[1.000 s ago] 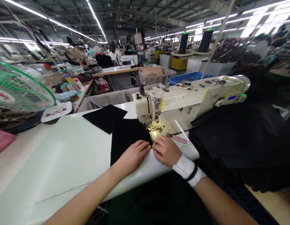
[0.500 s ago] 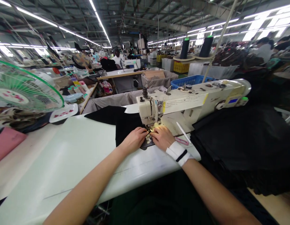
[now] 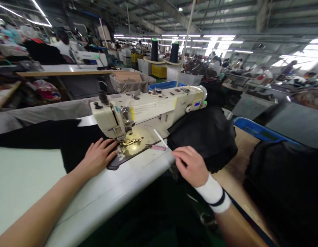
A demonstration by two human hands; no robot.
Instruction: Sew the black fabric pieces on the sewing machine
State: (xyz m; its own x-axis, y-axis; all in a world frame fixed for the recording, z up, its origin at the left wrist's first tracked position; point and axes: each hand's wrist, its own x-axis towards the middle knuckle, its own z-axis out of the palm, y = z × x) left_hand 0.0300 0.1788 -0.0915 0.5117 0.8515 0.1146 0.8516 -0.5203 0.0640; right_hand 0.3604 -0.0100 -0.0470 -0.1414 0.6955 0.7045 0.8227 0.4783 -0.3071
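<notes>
My left hand [image 3: 101,156] lies with fingers outstretched on a piece of black fabric [image 3: 75,144], left of the needle area of the sewing machine [image 3: 154,109]. The fabric reaches up to the presser foot and spreads leftward over the pale table. At the table's front edge is my right hand [image 3: 191,164], with a white wristband, its fingers loosely bent and thumb apart, nothing visible in it. Pink-handled thread snips [image 3: 157,147] and a white pen-like stick [image 3: 161,138] lie by the machine bed, just left of this hand. Behind it is a stack of black fabric pieces [image 3: 202,132].
More dark fabric [image 3: 284,185] is heaped at the right, beside a blue basket [image 3: 267,130]. Two dark thread cones [image 3: 154,50] stand behind the machine. A grey cloth-lined bin [image 3: 46,109] runs behind the table. A person in white [image 3: 63,48] sits at another machine.
My right hand has left the needle area and moved right to the table edge. My left hand has flattened on the fabric. The view has turned right.
</notes>
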